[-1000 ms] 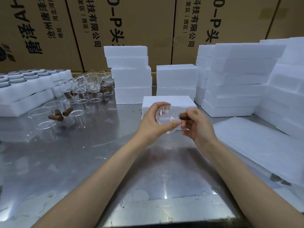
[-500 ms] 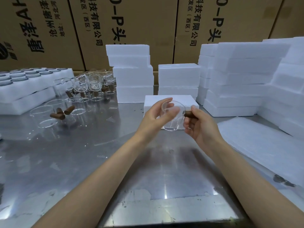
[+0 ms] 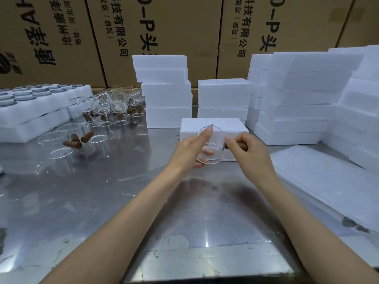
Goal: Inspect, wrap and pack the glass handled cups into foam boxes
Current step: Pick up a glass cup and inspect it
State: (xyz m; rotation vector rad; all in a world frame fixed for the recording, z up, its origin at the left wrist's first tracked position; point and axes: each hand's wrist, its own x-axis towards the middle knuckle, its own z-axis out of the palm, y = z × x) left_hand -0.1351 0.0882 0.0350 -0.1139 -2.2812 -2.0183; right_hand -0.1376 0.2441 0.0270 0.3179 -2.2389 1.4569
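- The right hand (image 3: 249, 153) is gripping the brown handle (image 3: 241, 146) of a glass cup (image 3: 211, 146), fingers curled round it.
- The left hand (image 3: 189, 148) is cradling the cup's body, thumb underneath, forefinger (image 3: 206, 134) lying straight across the near wall towards the rim.
- The cup is being held in the air just in front of the lone foam box (image 3: 213, 125), base tilted towards the viewer, spout uppermost.
- Judgement: inspection is under way; wrapping and packing are not yet begun.
- To do it well: be turning the cup slowly by the handle against the white box as backdrop, checking rim, spout and handle joint for chips or cracks; be keeping the fingertips light to avoid smears.
- Risk: smooth glass may be slipping if the left hand is loosening.
- More cups (image 3: 114, 105) are standing left of the box; foam sheets (image 3: 320, 177) are lying right of it.
- Cartons (image 3: 155, 27) behind the box are bearing black print, partly legible: "科技有限公司", "(西区)", "沧州", "地址", "O–P头". No brand can be read in full.
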